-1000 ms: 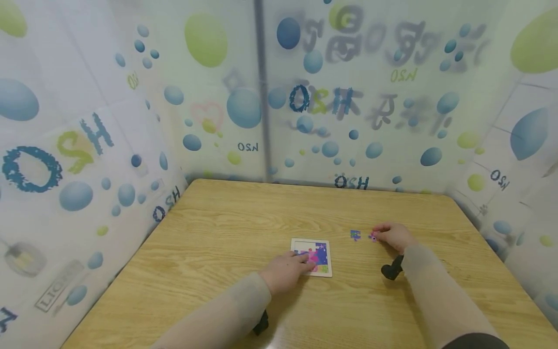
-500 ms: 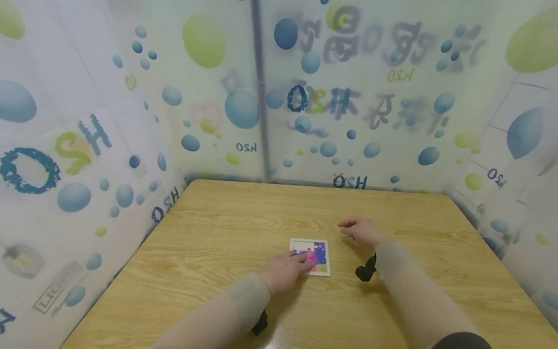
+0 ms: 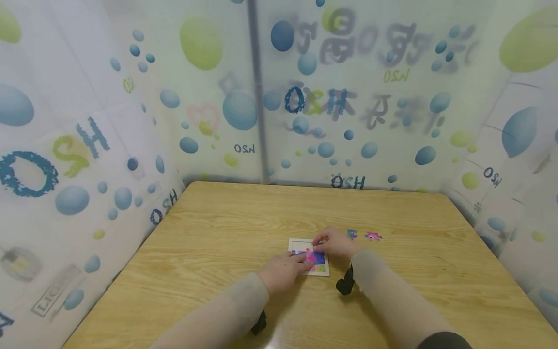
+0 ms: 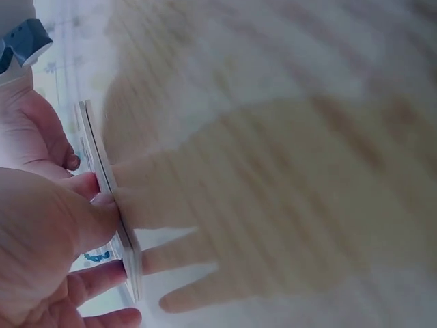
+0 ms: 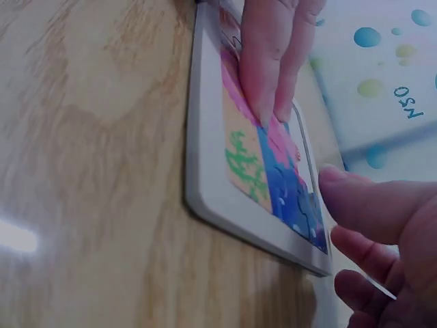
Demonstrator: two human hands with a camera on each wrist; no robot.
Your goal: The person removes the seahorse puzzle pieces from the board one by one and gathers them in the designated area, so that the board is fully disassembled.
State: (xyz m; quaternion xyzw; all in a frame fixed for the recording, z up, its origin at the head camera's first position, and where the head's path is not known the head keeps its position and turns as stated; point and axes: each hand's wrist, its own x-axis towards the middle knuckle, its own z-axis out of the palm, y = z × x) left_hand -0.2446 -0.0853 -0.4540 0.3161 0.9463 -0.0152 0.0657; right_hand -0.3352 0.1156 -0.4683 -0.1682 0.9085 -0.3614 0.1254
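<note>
A small jigsaw puzzle in a white frame (image 3: 321, 273) lies on the table, its picture pink, blue and sandy. My left hand (image 3: 283, 272) presses straight fingers on the picture; in the left wrist view its thumb (image 4: 95, 219) lies against the frame's edge. Over the frame's upper right corner is my right hand (image 3: 339, 241), fingertips right at the picture. The right wrist view shows its thumb (image 5: 369, 205) beside the blue part (image 5: 283, 195), with no piece visible in the hand. Right of the frame lie a blue-green puzzle piece (image 3: 352, 233) and a pink piece with an eye (image 3: 373, 236).
The wooden table (image 3: 235, 218) stands against a curtain (image 3: 209, 160) printed with bubbles, which also hangs along both sides. A white unfilled strip (image 3: 301, 244) shows at the frame's top left.
My right hand has moved left, from the pink piece past the blue-green one to the frame's upper right corner. Both pieces stay on the table. My left hand keeps its place on the puzzle.
</note>
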